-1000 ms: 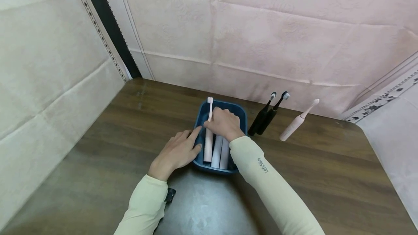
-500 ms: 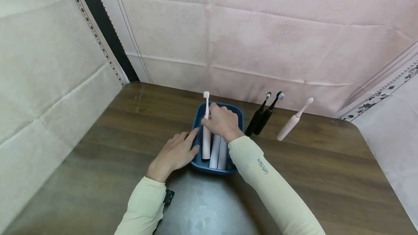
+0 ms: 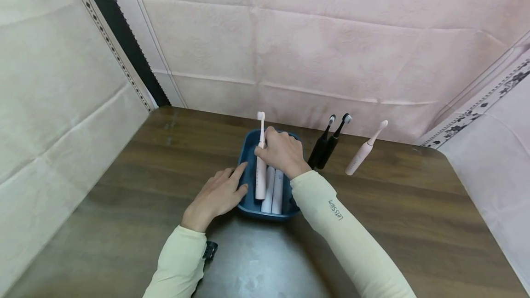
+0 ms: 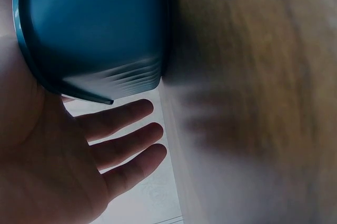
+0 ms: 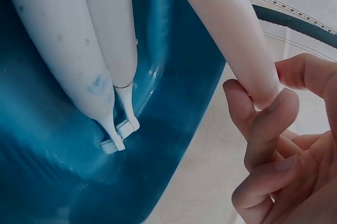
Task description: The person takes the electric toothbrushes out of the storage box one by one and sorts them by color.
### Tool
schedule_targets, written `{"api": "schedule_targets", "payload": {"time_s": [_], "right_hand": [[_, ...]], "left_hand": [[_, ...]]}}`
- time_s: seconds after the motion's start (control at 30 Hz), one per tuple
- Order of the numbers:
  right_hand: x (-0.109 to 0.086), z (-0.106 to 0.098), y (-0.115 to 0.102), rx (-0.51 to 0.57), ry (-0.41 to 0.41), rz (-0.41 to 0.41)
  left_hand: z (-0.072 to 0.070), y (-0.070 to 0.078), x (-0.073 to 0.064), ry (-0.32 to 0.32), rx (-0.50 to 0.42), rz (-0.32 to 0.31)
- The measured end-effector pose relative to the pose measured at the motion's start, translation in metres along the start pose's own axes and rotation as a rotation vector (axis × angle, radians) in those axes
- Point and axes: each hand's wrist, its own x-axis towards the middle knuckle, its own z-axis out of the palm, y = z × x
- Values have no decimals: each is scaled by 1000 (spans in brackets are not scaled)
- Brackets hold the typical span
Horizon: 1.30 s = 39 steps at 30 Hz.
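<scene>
My right hand [image 3: 285, 151] pinches a pale pink electric toothbrush [image 3: 261, 178] between thumb and fingers near the top of its handle. It is held over the left side of a blue plastic bin [image 3: 248, 199], bristles toward the wall. Seen from the right wrist, the fingertips close round the narrow end of its handle [image 5: 231, 23]. Two whitish electric toothbrushes [image 5: 58, 39] lie side by side in the bin, heads at its far end. Against the bin's left rim rests my left hand [image 3: 215, 197], fingers spread; in the left wrist view, several fingers extend outside the bin wall [image 4: 95, 23].
Two black electric toothbrushes [image 3: 327, 148] stand upright close to the bin's right side. Farther right stands another pink electric toothbrush [image 3: 364, 151]. All are on a brown wooden table [image 3: 414, 215], with a cloth-covered wall [image 3: 310, 49] behind it.
The pink toothbrush in my right hand has risen a little, and its head now shows beyond the bin's far rim. My left hand stays at the left rim. The head view has shifted slightly.
</scene>
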Motion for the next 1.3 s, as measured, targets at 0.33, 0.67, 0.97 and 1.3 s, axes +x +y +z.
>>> {"api": "schedule_targets", "payload": {"time_s": [0.33,0.67,0.97,1.3], "right_hand": [[-6,-11,-3,28,26,-9],[-14,-21,-5,51,58,-31],[-23,-31,-4,66,98,-59],[-41,-51,7,92,208,-91]], "left_hand": [[-2,0,0,-4,-13,7],[-1,-1,0,-14,-15,4],[0,-1,1,-6,9,9],[0,-2,1,-4,0,4]]}}
